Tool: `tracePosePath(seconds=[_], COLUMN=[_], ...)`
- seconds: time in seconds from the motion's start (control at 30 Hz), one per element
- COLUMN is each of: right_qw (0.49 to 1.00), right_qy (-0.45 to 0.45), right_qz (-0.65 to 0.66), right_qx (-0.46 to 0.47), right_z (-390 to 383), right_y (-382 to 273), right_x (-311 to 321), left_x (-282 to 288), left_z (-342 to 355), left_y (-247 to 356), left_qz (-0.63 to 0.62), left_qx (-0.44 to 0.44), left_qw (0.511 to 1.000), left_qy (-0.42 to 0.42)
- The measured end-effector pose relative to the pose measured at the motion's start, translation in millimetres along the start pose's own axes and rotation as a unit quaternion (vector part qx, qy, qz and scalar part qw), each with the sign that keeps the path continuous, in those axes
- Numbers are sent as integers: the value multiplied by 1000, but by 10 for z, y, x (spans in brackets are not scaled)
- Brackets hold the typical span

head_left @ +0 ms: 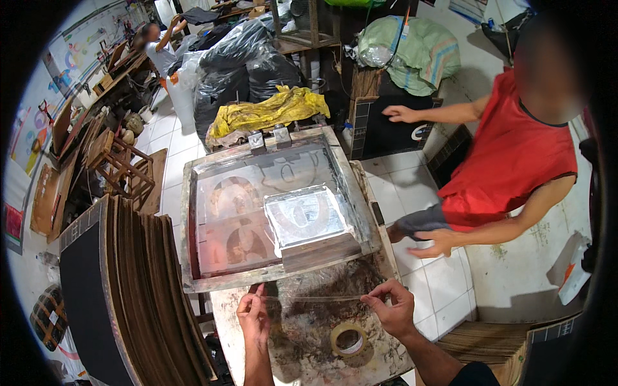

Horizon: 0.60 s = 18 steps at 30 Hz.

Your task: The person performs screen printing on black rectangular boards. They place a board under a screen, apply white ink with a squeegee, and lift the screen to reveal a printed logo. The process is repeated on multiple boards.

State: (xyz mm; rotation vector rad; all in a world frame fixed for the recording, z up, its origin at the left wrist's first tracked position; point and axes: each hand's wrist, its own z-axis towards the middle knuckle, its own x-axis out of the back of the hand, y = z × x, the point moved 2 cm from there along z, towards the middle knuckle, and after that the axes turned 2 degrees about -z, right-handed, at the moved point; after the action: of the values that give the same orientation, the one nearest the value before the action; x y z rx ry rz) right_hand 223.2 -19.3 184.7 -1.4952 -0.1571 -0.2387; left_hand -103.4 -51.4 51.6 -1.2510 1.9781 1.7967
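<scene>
A clear strip of tape point(315, 298) is stretched between my two hands, just in front of the screen-printing frame. My left hand point(254, 315) pinches one end near the frame's front edge. The other end is pinched between the thumb and fingers of my right hand point(394, 310). Below, a roll of tape point(362, 342) lies on the stained table point(293, 360). The wooden printing frame point(225, 281) has a mesh with faint round shapes and a reddish lower left. A bright white-edged rectangle point(306, 215) shows in the mesh, with a brown strip point(322, 253) along its near side.
Stacked dark boards point(138, 283) rise at left, with another stack point(483, 350) at lower right. A person in a red sleeveless top point(508, 154) stands at right, arms extended. Behind the frame are metal clamps point(256, 141), a yellow cloth point(270, 110) and plastic bags point(222, 71).
</scene>
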Motion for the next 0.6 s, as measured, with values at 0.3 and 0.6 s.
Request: tracePosePath(seconds=[0.3, 0.6], right_qw=[997, 984], right_qy=[12, -19], right_qz=[74, 171], right_qx=[23, 43], right_z=[-205, -231], right_y=[20, 27], right_x=[49, 196], left_x=[-88, -343], left_z=[-118, -105], left_y=[219, 409], left_qz=[4, 25], left_qx=[-86, -208], left_qw=[993, 966], left_qy=[-76, -148])
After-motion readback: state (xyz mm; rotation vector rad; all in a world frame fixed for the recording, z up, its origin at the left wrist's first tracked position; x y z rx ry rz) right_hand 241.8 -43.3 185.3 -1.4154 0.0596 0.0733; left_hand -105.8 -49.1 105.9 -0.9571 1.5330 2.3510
